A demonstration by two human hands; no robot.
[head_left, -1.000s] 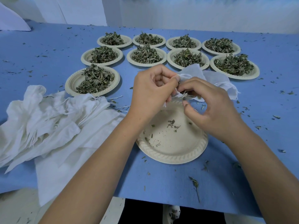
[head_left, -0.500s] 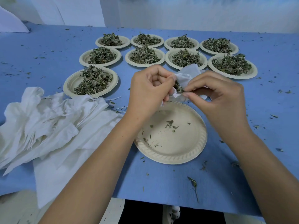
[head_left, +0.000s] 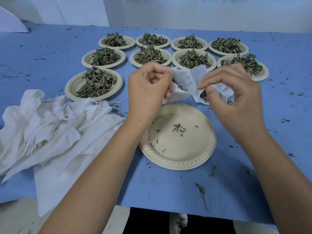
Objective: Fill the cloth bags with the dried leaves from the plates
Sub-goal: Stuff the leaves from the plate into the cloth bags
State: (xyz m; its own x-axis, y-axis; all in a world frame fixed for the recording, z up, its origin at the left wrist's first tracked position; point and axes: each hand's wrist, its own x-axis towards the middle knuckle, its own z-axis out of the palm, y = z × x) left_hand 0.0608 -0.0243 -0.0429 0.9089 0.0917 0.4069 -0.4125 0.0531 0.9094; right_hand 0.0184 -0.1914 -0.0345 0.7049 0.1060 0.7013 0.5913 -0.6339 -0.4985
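Head view: left hand point(head_left: 148, 88) and right hand point(head_left: 231, 97) pinch the cloth bag point(head_left: 187, 81), dried leaves point(head_left: 179, 86) between their fingertips.

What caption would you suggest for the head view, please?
Left hand and right hand pinch a cloth bag of leaves near a nearly empty plate; nine heaped plates behind.
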